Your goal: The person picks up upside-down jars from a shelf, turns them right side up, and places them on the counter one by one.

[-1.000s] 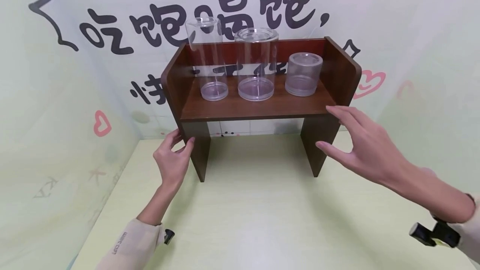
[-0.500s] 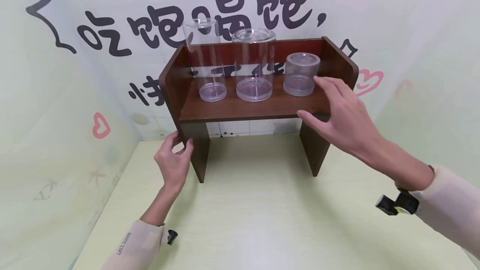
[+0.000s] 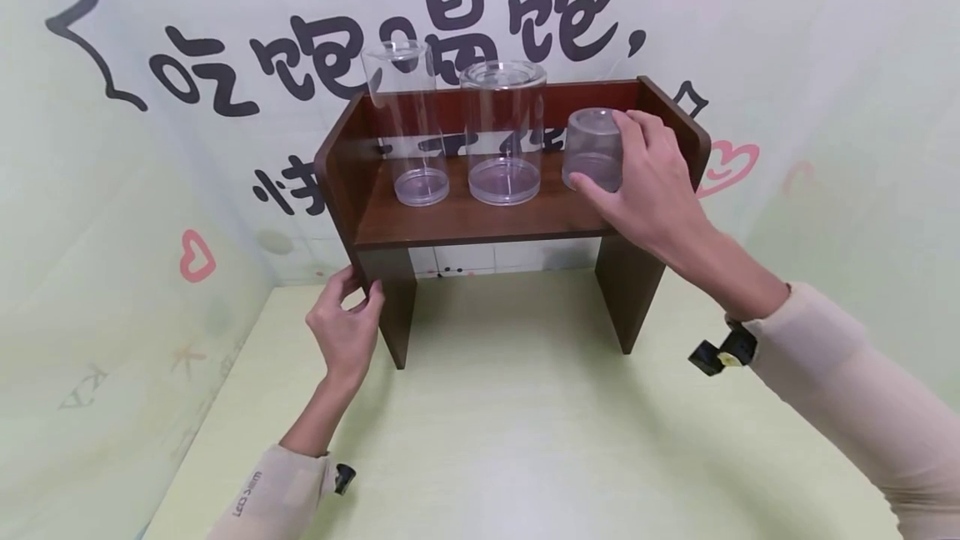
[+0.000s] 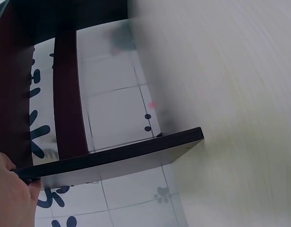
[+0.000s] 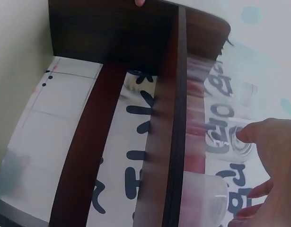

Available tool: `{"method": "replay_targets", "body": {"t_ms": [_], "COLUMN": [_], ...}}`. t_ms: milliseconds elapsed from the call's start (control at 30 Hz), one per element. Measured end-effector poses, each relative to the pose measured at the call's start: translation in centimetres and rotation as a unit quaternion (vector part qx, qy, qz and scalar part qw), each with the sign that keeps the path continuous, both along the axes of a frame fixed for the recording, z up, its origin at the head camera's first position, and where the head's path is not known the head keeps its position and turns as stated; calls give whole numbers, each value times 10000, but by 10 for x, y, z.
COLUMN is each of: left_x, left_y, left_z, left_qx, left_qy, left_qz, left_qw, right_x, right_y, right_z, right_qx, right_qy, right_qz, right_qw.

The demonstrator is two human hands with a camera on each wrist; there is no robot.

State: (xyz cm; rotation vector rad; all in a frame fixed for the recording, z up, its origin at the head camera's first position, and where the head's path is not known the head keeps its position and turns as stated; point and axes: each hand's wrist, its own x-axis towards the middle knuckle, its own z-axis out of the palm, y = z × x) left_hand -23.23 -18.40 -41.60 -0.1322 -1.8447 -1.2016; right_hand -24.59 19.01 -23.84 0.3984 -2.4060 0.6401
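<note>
My right hand has come up off the shelf's front right corner and now wraps the short clear jar at the right end of the wooden shelf, thumb in front, fingers curled behind it; the jar tilts slightly. Nearer me, my left hand grips the front edge of the shelf's left leg, fingers curled round the board. My left sleeve carries small lettering, too blurred to read surely. Further along the board stand the wide jar at the middle and the tall narrow jar toward the left end. If I swing the short jar leftward, it could knock the wide one. Large black Chinese characters cross the back wall; 吃饱喝饱 seems legible.
</note>
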Motion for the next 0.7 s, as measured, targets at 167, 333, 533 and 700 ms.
{"method": "replay_targets", "body": {"t_ms": [167, 333, 533, 700], "left_x": [0, -2, -2, 0], "left_y": [0, -1, 3, 3], "left_z": [0, -2, 0, 0], "left_qx": [13, -24, 25, 65], "left_qy": [-2, -33, -101, -105], "left_qz": [10, 73, 155, 150], "left_qw": [10000, 10000, 9998, 9998], "right_x": [-16, -30, -42, -50], "right_y": [-4, -4, -1, -1], "right_z": [5, 5, 2, 1], "right_qx": [-138, -249, -430, -563], "right_qy": [-364, -486, -642, -714], "right_qz": [-234, -342, -422, -464], "right_qw": [9990, 9979, 9961, 9948]}}
